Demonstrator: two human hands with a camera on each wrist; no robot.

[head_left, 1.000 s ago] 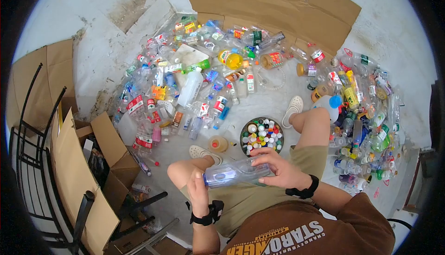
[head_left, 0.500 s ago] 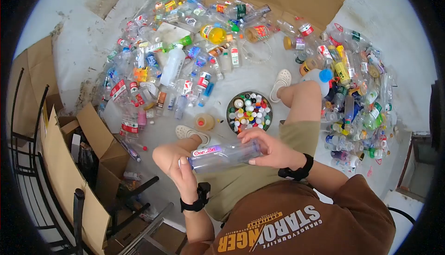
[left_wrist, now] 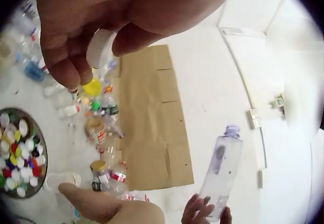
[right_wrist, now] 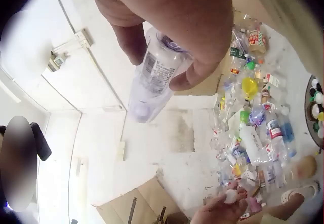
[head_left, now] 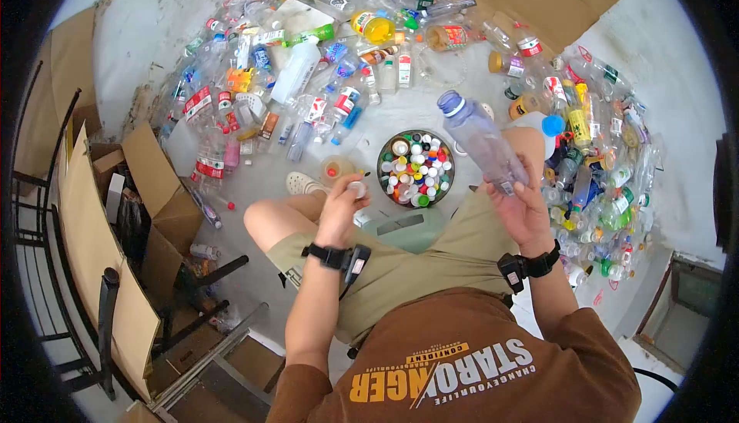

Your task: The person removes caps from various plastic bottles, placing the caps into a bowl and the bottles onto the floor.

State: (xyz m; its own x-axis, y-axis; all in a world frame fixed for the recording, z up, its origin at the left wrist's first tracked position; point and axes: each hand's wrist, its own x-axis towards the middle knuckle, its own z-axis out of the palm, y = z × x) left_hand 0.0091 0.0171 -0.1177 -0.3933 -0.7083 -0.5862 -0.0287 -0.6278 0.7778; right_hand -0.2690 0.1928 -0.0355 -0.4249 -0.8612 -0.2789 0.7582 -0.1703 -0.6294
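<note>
Pinched between the thumb and fingers of my left hand [head_left: 339, 209] is a white cap [head_left: 357, 188], seen closer in the left wrist view as a pale round cap [left_wrist: 100, 49]. My right hand [head_left: 520, 211] grips the base end of a clear, purplish bottle [head_left: 485, 142]. The bottle tilts away from me, its bare neck up and to the left. In the right wrist view, the fingers hold the bottle [right_wrist: 154, 77] beside its printed label. A round tray of mixed caps [head_left: 383, 186] sits on the floor between the two hands, farther out.
Piles of plastic bottles lie at the left [head_left: 296, 73] and right [head_left: 577, 127]. A jar [head_left: 336, 169] stands near the left shoe [head_left: 305, 184]. A greenish translucent container [head_left: 404, 229] is between the legs. Cardboard boxes [head_left: 158, 184] and a black metal rack [head_left: 108, 323] stand at far left.
The hands have moved apart. My left hand has come off the bottle with a cap in it, and my right hand has swung the bottle upright-ward to the right, its neck now uncovered.
</note>
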